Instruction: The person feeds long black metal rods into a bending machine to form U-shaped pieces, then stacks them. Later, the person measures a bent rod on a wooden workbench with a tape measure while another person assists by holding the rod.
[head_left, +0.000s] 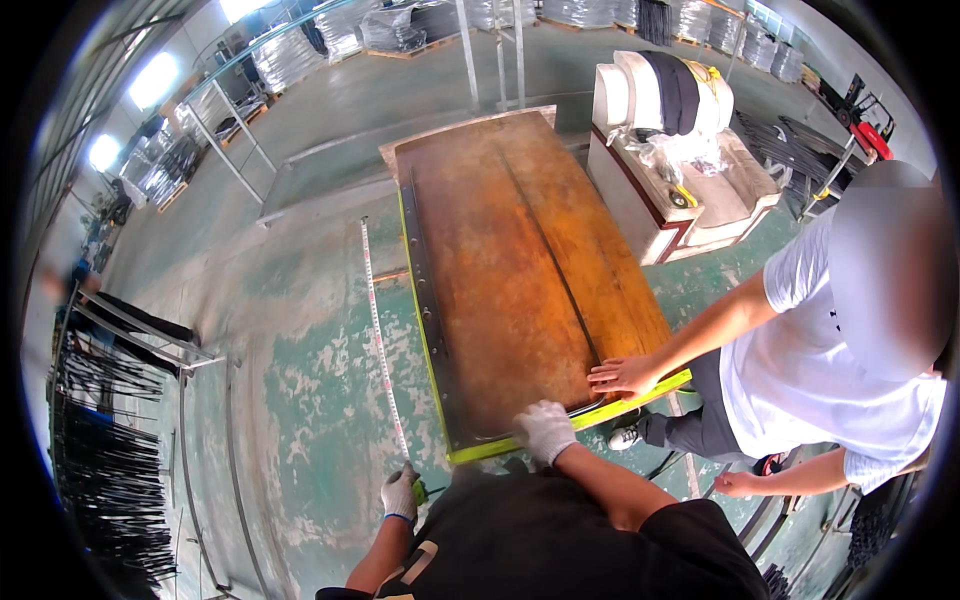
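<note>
My left hand [399, 494], in a pale glove, is closed round a green tape measure [420, 491] low beside the table. Its white blade [378, 330] is drawn out, running away from me along the table's left side. At the near edge of the brown-topped table [480, 260], my gloved right hand [546, 431] is closed over a thin black strip [585, 408]; the fingertips are blurred. The strip shows on both sides of that hand. A co-worker's bare hand [625, 376] lies flat on the table to the right of mine.
Yellow-green edging [425, 340] runs round the table. A long dark strip [550, 250] lies lengthwise on top. The co-worker [800, 350] stands at right, near a cream padded seat [700, 190] bearing rolls. Racks of black strips [110, 490] stand left; metal frames [230, 150] stand behind.
</note>
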